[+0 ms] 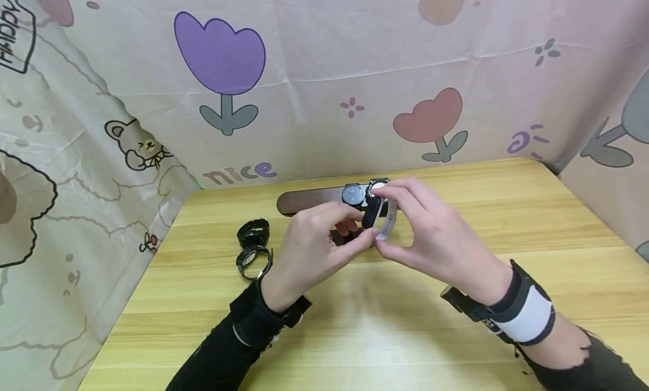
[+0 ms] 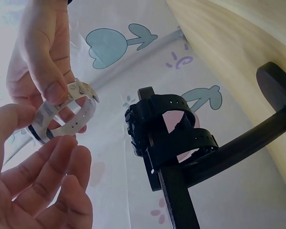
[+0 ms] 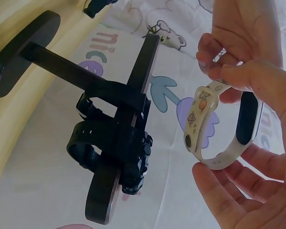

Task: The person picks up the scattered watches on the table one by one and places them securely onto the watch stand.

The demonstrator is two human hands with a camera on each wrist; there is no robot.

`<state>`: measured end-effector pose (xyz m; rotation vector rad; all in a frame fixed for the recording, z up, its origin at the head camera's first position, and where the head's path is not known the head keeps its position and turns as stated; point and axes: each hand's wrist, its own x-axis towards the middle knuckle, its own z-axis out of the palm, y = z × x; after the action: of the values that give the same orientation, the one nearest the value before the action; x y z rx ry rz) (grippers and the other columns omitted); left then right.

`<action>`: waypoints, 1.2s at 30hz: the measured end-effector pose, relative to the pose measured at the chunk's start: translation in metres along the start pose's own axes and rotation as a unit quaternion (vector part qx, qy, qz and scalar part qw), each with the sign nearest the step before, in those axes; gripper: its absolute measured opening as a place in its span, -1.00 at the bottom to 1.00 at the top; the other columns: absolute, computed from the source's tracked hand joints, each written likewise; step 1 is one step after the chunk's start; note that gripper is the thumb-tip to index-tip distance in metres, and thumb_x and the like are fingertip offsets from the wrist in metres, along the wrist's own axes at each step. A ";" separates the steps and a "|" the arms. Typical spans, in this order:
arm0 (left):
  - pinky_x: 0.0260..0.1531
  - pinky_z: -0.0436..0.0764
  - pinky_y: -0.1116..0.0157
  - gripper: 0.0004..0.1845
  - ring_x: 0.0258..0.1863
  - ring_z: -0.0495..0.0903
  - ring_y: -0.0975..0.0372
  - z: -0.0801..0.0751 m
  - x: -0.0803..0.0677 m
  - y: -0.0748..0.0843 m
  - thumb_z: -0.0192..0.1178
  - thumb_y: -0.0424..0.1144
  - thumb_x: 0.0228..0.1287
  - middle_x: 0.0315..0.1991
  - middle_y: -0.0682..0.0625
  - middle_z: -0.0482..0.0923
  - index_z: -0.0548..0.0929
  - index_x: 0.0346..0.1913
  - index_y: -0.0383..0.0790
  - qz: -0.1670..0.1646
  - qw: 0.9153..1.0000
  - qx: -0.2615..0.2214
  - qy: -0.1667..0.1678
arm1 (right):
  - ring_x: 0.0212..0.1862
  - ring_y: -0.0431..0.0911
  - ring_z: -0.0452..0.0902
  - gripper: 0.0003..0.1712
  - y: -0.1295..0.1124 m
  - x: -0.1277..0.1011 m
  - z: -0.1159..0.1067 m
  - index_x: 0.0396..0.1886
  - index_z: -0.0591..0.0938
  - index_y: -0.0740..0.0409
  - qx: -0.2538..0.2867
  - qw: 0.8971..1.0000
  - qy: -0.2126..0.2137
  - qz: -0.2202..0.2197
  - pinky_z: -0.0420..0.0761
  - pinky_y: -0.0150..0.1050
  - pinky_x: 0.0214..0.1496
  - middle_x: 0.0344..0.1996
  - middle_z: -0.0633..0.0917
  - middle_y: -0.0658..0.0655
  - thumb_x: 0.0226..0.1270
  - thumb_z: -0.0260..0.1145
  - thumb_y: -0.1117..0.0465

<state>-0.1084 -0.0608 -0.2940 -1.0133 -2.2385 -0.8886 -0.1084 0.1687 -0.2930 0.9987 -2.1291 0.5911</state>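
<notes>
Both hands hold up a white patterned smart band [image 1: 381, 215] with a black screen, just in front of a dark wooden T-bar stand [image 1: 310, 200]. My left hand [image 1: 361, 237] pinches one strap end; my right hand [image 1: 389, 221] pinches the loop from the other side. In the left wrist view the band [image 2: 69, 117] sits between the two hands' fingertips. The right wrist view shows its cartoon-printed strap [image 3: 203, 120] curled into a loop. A black watch [image 1: 352, 194] is strapped on the stand's bar [image 3: 144, 62], and a silver-rimmed face [image 1: 377, 184] shows beside it.
Two black watches [image 1: 253, 231] [image 1: 252, 262] lie on the wooden table [image 1: 385, 329] to the left of my left hand. Cartoon-print cloth walls [image 1: 324, 81] enclose the table at the back and on both sides.
</notes>
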 end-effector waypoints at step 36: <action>-0.32 0.71 0.48 -0.73 -0.25 0.71 0.30 -0.027 0.004 -0.024 0.44 -0.38 0.34 -0.09 -0.04 0.75 0.81 0.08 -0.25 0.042 0.995 -0.070 -0.055 | -0.15 -0.24 0.73 -0.42 0.010 0.003 -0.017 0.05 0.74 0.05 0.138 0.989 -0.043 -0.037 0.64 -0.56 0.06 -0.14 0.80 -0.09 0.00 0.66 0.49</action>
<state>-0.1252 -0.0912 -0.2823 -1.2397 -2.2290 -0.9865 -0.1111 0.1842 -0.2802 1.2683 -2.1117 0.8350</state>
